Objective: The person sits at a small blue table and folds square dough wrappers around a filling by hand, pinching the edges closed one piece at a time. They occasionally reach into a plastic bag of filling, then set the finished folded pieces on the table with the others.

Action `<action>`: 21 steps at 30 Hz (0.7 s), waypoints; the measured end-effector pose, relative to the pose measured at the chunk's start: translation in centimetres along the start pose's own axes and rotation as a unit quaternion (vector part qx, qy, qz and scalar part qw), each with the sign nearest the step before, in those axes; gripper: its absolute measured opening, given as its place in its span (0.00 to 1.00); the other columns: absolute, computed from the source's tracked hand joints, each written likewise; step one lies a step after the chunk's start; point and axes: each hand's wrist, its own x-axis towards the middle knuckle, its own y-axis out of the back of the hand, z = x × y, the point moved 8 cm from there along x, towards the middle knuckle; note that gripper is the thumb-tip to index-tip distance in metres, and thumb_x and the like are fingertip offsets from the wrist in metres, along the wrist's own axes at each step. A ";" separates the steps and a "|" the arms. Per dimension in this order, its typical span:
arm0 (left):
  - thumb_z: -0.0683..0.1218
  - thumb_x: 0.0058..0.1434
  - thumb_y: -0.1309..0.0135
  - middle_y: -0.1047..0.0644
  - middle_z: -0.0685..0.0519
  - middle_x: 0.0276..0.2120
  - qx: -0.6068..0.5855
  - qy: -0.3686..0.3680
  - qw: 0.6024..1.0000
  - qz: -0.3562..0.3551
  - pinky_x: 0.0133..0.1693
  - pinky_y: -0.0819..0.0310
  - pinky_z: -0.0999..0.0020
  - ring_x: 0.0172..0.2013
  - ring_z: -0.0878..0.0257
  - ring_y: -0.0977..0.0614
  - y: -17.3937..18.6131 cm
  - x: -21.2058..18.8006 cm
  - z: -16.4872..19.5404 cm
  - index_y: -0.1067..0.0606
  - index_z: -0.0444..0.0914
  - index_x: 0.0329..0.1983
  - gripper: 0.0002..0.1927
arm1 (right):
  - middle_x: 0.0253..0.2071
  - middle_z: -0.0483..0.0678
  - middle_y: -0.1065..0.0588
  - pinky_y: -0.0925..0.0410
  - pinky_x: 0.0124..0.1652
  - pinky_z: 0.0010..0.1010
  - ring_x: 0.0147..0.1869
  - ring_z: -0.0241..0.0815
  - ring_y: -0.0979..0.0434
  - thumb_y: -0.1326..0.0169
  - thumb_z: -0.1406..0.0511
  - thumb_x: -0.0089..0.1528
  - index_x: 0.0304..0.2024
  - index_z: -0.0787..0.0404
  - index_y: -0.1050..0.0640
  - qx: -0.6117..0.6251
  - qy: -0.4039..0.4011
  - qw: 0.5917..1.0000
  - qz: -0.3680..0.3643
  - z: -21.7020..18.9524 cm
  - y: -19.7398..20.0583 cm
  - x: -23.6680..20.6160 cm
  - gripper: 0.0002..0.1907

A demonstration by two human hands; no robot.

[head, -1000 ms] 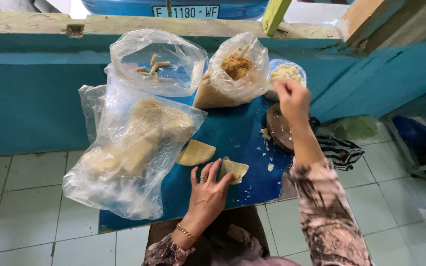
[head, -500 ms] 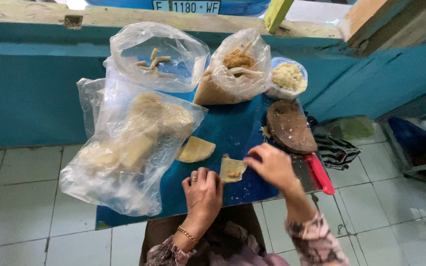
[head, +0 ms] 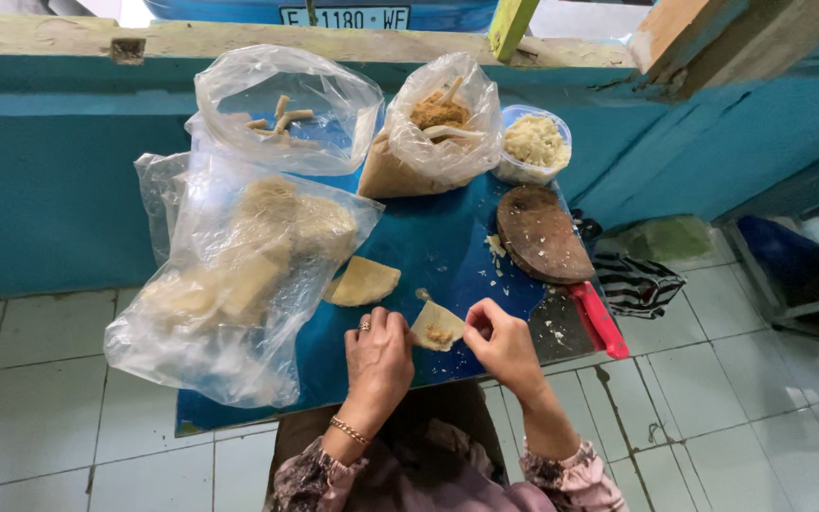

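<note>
We see a blue table (head: 428,242) carrying, at its left, a big clear bag of pale wrappers (head: 239,275). Farther off sit a clear bag of rolled sticks (head: 282,114), a bag of brown crumbs (head: 433,128) and a tub of pale filling (head: 535,142). To the right lies a round wooden board (head: 542,232). A spare wrapper (head: 364,282) rests mid-table. At the near edge, our left hand (head: 378,360) and right hand (head: 502,343) pinch a small filled wrapper (head: 438,327) between their fingertips, one from each side.
</note>
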 end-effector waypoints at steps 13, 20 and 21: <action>0.43 0.56 0.40 0.25 0.50 0.34 -0.059 -0.003 0.998 0.031 0.40 0.35 0.54 0.39 0.51 0.23 1.3 -0.9 1.1 0.28 0.40 0.35 0.08 | 0.35 0.47 0.21 0.30 0.31 0.27 0.29 0.37 0.23 0.37 0.68 0.58 0.37 0.61 0.18 0.018 0.056 0.996 0.068 -3.0 -1.0 -3.4 0.05; 0.39 0.60 0.41 0.23 0.48 0.36 -0.209 -0.056 0.975 0.047 0.40 0.28 0.59 0.38 0.51 0.21 0.9 -1.0 1.7 0.28 0.36 0.43 0.10 | 0.40 0.48 0.21 0.27 0.39 0.32 0.40 0.46 0.19 0.39 0.69 0.60 0.42 0.60 0.17 -0.052 0.175 0.980 0.081 -4.7 -0.9 -4.7 0.08; 0.38 0.61 0.42 0.23 0.48 0.36 -0.223 -0.061 0.972 0.041 0.41 0.26 0.61 0.39 0.52 0.21 0.7 -1.1 1.9 0.27 0.36 0.44 0.10 | 0.40 0.48 0.21 0.27 0.40 0.33 0.41 0.47 0.19 0.39 0.69 0.60 0.43 0.60 0.17 -0.061 0.178 0.979 0.076 -4.7 -1.0 -4.8 0.08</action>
